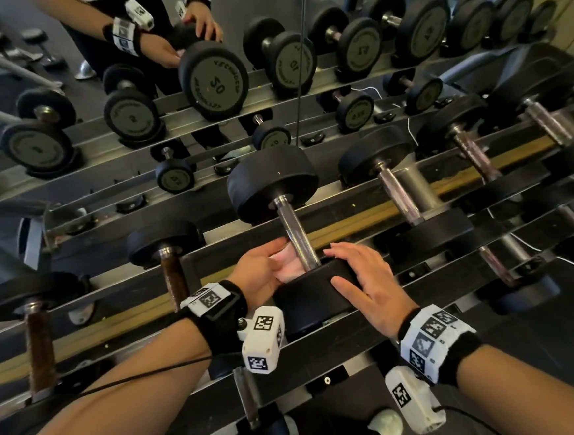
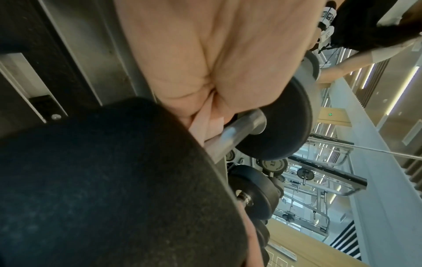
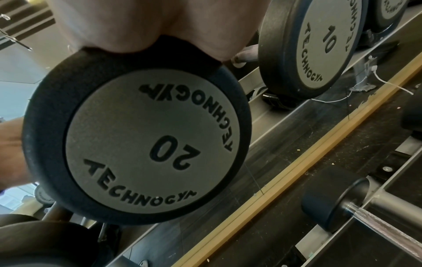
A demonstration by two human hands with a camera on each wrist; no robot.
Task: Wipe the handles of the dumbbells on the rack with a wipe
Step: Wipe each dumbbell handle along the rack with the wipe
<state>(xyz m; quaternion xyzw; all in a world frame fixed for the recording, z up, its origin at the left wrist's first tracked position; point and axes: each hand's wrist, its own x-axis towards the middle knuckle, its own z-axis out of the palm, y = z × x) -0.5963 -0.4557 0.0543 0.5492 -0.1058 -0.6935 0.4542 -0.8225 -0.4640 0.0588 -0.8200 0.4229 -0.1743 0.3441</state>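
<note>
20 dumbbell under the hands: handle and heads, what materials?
Handle: looks like polished, chromed steel, with bright mirror-like highlights. Heads: matte black, finely grained, probably rubber or urethane coating. End cap: flat grey disc with recessed lettering, plastic or painted metal, unclear.

The grey round end plate of a black rubber dumbbell (image 3: 146,144) reads "TECHNOGYM" and "20"; the neighbouring grey plate (image 3: 324,47) reads "TECHNOGYM" and "10".

Left hand (image 1: 260,271) holds a pale wipe (image 1: 287,262) against the near end of the chrome handle (image 1: 297,237) of the 20 dumbbell (image 1: 272,180); its fingers appear curled round the cloth. Right hand (image 1: 366,283) lies flat on the near black head (image 1: 314,297). The rack (image 1: 358,359) backs onto a mirror (image 1: 304,58).
</note>
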